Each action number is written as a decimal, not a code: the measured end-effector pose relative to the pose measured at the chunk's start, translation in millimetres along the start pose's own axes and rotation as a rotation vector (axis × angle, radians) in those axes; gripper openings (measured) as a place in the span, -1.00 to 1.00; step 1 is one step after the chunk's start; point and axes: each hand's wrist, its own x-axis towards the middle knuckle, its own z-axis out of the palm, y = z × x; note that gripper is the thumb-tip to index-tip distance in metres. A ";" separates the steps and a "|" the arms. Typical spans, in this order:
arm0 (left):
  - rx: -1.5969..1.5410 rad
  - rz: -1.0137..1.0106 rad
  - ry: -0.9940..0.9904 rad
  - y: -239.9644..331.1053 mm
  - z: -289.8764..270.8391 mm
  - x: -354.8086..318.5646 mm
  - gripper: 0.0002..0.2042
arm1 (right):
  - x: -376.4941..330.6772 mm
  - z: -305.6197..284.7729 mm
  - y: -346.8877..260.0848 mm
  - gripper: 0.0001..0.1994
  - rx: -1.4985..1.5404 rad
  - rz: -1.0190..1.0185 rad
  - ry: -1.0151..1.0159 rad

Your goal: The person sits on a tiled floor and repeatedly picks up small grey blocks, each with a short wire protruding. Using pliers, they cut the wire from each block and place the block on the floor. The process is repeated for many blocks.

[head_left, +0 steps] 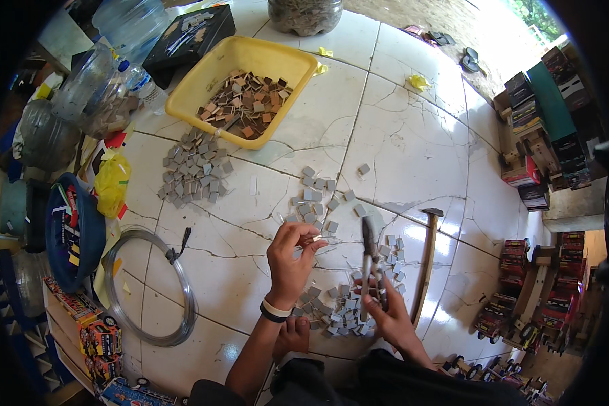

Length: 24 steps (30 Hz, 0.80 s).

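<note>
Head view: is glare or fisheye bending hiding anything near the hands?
Head view: sun glare whitens the tiled floor at upper right; the left hand, right hand and pliers stay clear; edges bend toward the black rim.

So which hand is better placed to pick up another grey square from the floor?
Probably the left hand: it pinches only a small piece, near the grey squares. The right hand is full with pliers.
</note>
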 end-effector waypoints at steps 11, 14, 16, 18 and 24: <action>0.324 0.139 -0.135 4.7 -17.4 8.4 -0.81 | -6.0 7.5 9.9 -0.32 -0.334 -0.021 -0.115; 0.328 0.155 -0.158 8.5 -14.8 8.1 -0.81 | -5.4 8.2 10.4 -0.33 -0.363 -0.021 -0.109; 0.314 0.138 -0.202 11.0 -12.7 7.3 -0.81 | -5.0 9.6 10.9 -0.36 -0.379 -0.067 -0.108; 0.314 0.127 -0.230 13.0 -11.0 6.6 -0.81 | -4.4 11.5 11.1 -0.35 -0.410 -0.052 -0.095; 0.310 0.048 -0.255 17.5 -6.2 4.2 -0.82 | -1.9 13.4 5.1 -0.28 -0.466 -0.170 -0.074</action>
